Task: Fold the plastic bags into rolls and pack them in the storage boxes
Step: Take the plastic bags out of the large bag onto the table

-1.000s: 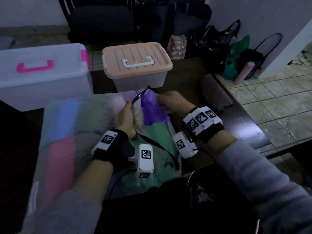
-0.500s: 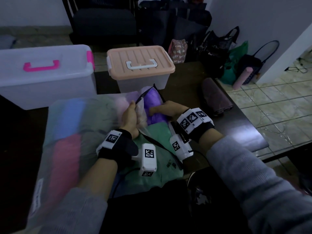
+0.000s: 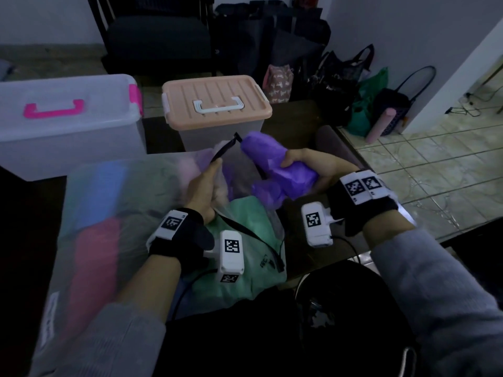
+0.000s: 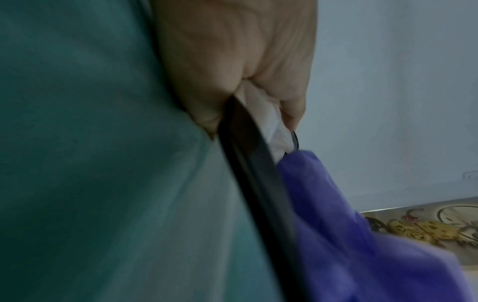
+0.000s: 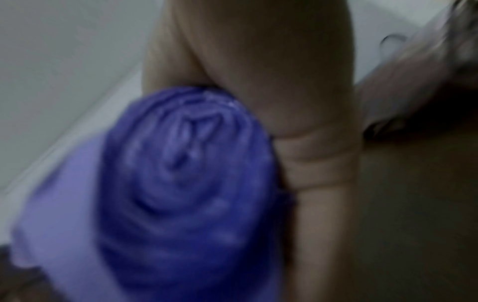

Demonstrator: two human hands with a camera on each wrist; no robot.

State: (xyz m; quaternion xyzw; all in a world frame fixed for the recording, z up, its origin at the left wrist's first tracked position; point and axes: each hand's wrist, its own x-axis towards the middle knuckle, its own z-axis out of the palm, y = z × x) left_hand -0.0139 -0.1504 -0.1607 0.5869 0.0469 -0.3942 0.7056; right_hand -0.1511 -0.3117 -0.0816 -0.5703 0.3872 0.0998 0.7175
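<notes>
Right hand (image 3: 313,170) grips purple roll (image 3: 275,164), centre frame, just out of clear pouch (image 3: 109,213). Left hand (image 3: 204,191) pinches pouch's black zip edge (image 3: 226,148). Boxes at 12 (image 3: 217,104) and 10 o'clock (image 3: 68,115), lids on. Judged early: nothing visibly packed yet.

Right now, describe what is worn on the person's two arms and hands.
Both hands are bare. The left hand has a black wrist wrap with a white block bearing a square black-and-white marker, and a white camera unit with two more markers and a black cable. The right hand has a matching black wrap, marker blocks and white camera unit with cable. Both sleeves are grey.
</notes>
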